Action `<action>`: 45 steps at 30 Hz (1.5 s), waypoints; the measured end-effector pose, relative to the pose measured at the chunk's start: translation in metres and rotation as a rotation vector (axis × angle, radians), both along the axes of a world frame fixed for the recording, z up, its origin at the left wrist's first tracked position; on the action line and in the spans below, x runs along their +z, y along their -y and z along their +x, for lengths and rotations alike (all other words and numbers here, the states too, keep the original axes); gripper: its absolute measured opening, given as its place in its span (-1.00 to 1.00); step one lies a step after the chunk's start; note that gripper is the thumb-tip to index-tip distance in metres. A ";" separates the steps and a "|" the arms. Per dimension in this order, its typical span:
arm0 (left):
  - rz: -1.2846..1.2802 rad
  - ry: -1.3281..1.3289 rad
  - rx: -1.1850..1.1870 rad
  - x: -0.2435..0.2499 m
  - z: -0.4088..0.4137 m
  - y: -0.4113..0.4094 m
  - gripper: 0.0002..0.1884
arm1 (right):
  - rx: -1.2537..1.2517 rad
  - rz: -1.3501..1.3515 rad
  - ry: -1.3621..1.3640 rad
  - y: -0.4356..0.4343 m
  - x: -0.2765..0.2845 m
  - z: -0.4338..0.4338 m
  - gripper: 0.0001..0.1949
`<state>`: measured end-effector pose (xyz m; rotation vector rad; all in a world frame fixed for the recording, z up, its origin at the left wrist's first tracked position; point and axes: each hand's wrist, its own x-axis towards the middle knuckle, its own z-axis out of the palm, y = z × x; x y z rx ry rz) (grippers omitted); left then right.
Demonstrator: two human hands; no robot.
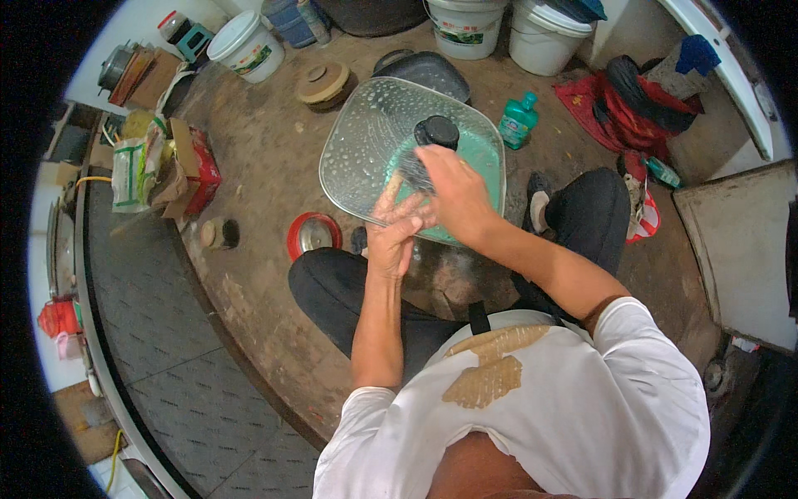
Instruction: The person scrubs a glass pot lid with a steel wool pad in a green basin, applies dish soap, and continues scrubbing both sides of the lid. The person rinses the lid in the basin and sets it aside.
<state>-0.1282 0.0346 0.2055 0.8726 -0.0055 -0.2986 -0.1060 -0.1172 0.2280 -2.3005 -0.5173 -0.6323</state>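
Note:
A square glass lid (368, 118) with a rounded rim and a black knob (437, 132) is tilted before me, wet with drops and suds. My left hand (396, 227) grips its near edge, fingers spread beneath the see-through glass. My right hand (455, 187) holds a grey scouring pad (414, 169), blurred, against the glass beside the knob. Green-tinted liquid or a green surface (486, 162) shows through the lid's right part; I cannot tell what vessel is below. A green detergent bottle (518, 121) stands right of the lid. Behind the lid lies a dark pan (430, 72).
White buckets (467, 31) line the back. A round crock lid (324, 84), a red-rimmed metal lid (314, 236) and a small jar (219, 233) sit on the left floor. A red cardboard box (202, 168) stands farther left; red cloth (645, 112) is at right.

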 end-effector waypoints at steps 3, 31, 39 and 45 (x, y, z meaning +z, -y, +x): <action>0.041 -0.003 0.020 0.006 -0.001 0.002 -0.04 | -0.040 0.032 -0.074 0.014 -0.012 -0.008 -0.44; 0.091 0.063 -0.190 0.008 -0.003 0.006 -0.16 | -0.187 -0.060 -0.141 -0.001 0.022 0.148 -0.67; 0.115 0.051 -0.223 0.009 -0.001 0.010 -0.17 | -0.173 -0.108 -0.151 0.017 0.030 0.161 -0.71; 0.077 0.051 -0.176 0.001 -0.002 0.006 -0.17 | 0.328 -0.025 0.123 -0.028 0.032 0.090 -0.69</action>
